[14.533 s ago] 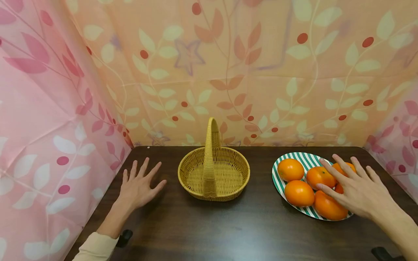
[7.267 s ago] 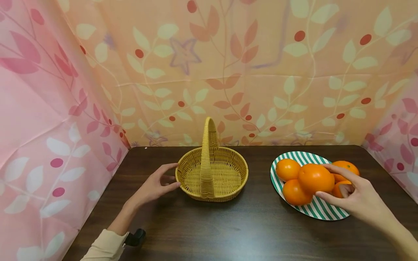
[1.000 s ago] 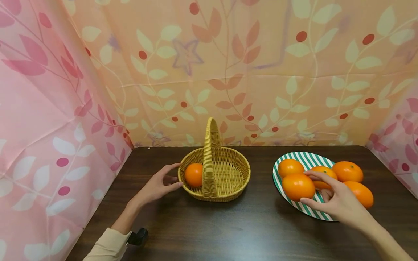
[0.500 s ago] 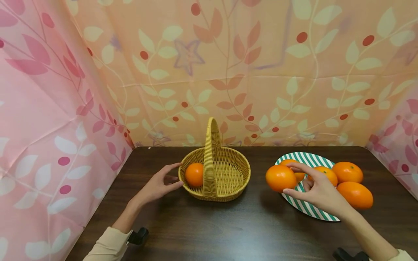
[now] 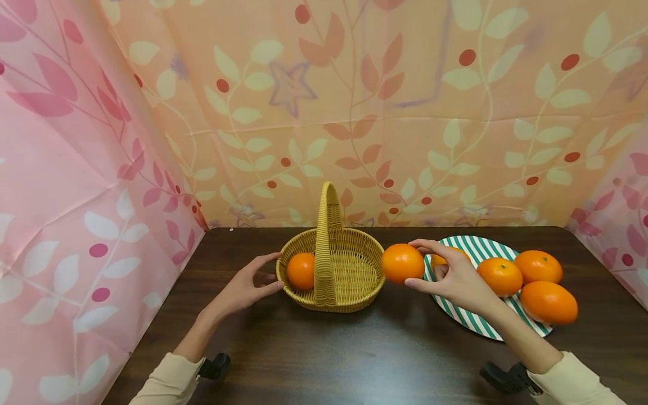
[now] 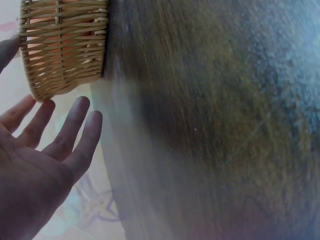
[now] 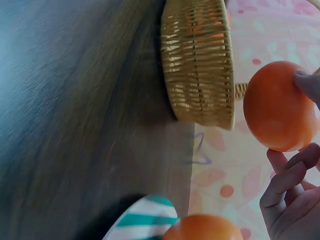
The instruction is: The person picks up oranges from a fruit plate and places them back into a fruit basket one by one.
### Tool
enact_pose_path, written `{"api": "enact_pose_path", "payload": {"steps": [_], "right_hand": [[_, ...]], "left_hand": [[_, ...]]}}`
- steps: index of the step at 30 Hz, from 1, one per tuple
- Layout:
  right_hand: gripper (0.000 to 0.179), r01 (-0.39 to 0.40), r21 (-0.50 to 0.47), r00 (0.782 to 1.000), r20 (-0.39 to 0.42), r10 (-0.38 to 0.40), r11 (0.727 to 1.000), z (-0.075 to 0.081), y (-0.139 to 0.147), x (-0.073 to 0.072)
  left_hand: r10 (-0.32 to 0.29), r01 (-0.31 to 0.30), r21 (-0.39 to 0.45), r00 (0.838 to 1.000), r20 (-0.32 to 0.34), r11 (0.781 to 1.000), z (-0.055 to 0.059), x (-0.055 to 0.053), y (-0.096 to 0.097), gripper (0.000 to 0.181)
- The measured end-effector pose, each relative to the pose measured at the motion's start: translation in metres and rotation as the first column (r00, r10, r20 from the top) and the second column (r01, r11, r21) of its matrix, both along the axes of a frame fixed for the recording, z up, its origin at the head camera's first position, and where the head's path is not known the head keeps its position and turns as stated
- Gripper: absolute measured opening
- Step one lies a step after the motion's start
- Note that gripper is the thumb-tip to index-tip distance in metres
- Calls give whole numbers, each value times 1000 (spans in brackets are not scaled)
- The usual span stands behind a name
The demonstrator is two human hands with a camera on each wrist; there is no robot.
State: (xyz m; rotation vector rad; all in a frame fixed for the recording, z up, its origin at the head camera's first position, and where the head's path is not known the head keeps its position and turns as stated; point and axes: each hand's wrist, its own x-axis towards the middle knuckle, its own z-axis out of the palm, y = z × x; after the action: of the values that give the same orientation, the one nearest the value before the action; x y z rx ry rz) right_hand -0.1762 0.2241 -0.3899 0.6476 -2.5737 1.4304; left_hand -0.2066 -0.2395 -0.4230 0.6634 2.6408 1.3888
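In the head view, my right hand [image 5: 455, 278] pinches an orange [image 5: 402, 262] between thumb and fingers, raised beside the right rim of a yellow wicker basket [image 5: 354, 275]. The right wrist view shows this orange [image 7: 280, 106] above the table, apart from the basket wall [image 7: 197, 65]. Inside the basket, left of its handle, lies another orange [image 5: 301, 271]. My left hand [image 5: 243, 287] touches the basket's left end with thumb and index fingertips; in the left wrist view the other fingers [image 6: 70, 132] stretch out loosely, off the wicker [image 6: 62, 55].
Several oranges [image 5: 500, 277] are on a green-and-white striped plate [image 5: 481, 326] at right, one of them partly behind my right hand. The rightmost orange [image 5: 549, 302] overhangs the plate's edge. Flowered cloth [image 5: 405, 140] hangs behind the dark wooden table [image 5: 329, 354].
My right hand has lifted an orange off the plate and carried it left to the basket's right rim. The left hand and basket have stayed put; the other orange was in the basket a second ago.
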Motion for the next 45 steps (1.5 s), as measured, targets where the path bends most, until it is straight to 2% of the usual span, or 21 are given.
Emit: {"api": "enact_pose_path", "payload": {"steps": [3,8,15,23,31,37,45], "right_hand": [[62,-4,11,1000,-7,4,1000,1,-10,-6],[62,-34,-16,999,36,35,999,0,-27,-14],[63,-71,-19,997,25,71,997,-9,-49,-23],[65,-88,31,996,16,87,996,-20,-67,-26],[64,-103,36,994,35,102,994,-26,-71,-25],[63,-86,38,995,48,85,996,-27,-69,-24],[40,-41,-20,999,25,41,999,-24,-48,-16]], "left_hand": [[0,0,6,1000,1,1000,-1,0,0,71],[-4,4,11,1000,-1,1000,0,0,1,70],[-4,4,10,1000,3,1000,-1,0,1,70],[-18,18,25,1000,-3,1000,-1,0,1,70],[-19,19,36,1000,5,999,0,0,1,70],[-21,21,32,1000,-2,999,0,0,1,70],[-22,23,23,1000,-1,999,1,1,1,69]]}}
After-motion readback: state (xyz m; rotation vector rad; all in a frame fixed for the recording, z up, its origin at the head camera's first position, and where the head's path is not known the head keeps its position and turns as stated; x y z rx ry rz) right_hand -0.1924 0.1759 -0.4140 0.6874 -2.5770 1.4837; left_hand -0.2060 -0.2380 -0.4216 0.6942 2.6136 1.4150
